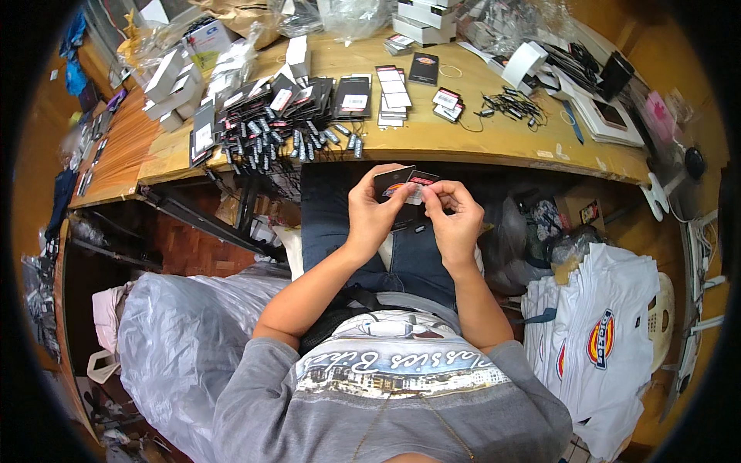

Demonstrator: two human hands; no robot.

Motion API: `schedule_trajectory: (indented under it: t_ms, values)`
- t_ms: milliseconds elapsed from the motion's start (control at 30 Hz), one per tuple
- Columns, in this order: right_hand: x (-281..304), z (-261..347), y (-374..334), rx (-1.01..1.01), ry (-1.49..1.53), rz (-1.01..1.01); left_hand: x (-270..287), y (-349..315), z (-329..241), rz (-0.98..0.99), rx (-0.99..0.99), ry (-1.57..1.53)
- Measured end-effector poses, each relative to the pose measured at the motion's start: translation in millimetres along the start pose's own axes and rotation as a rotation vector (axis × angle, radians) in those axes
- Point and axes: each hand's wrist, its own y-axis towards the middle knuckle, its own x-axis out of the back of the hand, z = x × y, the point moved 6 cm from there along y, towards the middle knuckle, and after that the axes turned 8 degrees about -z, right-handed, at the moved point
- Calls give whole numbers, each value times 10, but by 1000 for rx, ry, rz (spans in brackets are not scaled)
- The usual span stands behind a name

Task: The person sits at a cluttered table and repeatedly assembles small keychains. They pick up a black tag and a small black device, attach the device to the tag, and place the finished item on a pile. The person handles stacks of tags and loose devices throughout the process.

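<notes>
Just beyond the table's near edge, above my lap, I hold black hang tags with both hands. My left hand (368, 212) is closed on a black hang tag (391, 182) with a coloured emblem, thumb across its front. My right hand (457, 224) pinches, thumb to forefinger, at the edge of a second tag (424, 177) with a red strip, which lies against the first. A white piece (414, 194) shows between the hands; its kind is unclear. A small dark tag end (420, 228) hangs below my right fingers.
On the wooden table (463, 147) lie a heap of black tags (309, 100), white tags (394, 91), a small tag stack (448, 103) and loose black strings (515, 106). White boxes (166, 81) stand far left. White T-shirts (610, 309) are piled right, a plastic-wrapped bundle (181, 339) left.
</notes>
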Motion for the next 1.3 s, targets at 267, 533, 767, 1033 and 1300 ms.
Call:
schedule_trajectory:
  t_ms: [267,533,767,1033,1300]
  values:
    - [62,3,22,-12,57,-18,-40,-49,-160,35,-205,181]
    - [40,-43,28,-101,93,85,-82,-64,-211,92,-325,248]
    - [43,-201,53,-132,92,46,-146,-58,-141,300,-273,265]
    - [117,-29,2,176,10,-65,-42,24,9,246,-126,242]
    - [90,151,-12,259,-15,-55,-107,-63,-269,296,-254,409]
